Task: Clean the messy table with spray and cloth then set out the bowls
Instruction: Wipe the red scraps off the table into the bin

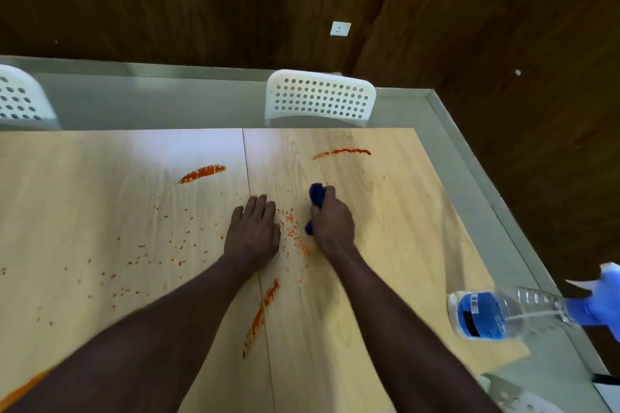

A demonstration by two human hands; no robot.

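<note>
Wiping stage, seen from beside the person. The pale wood-grain laminate table (67,194), smooth and faintly glossy, carries dry orange crumbs (161,251) scattered across its left half and a streaked orange far smear (203,173). The left hand (255,231) lies flat, fingers straight, palm pressed to the board beside the panel seam, holding nothing. A longer near smear (261,315) runs along that seam. The right hand (332,225) is clenched round a bunched dark-blue cloth (317,193), soft and wadded, pressed to the table just right of a denser crumb patch. The clear plastic spray bottle (479,315), with a blue label and trigger, sits untouched at the table's right edge. No bowls are visible. The next move likely calls for firm strokes that gather the crumbs, and spray on the dried streaks.
</note>
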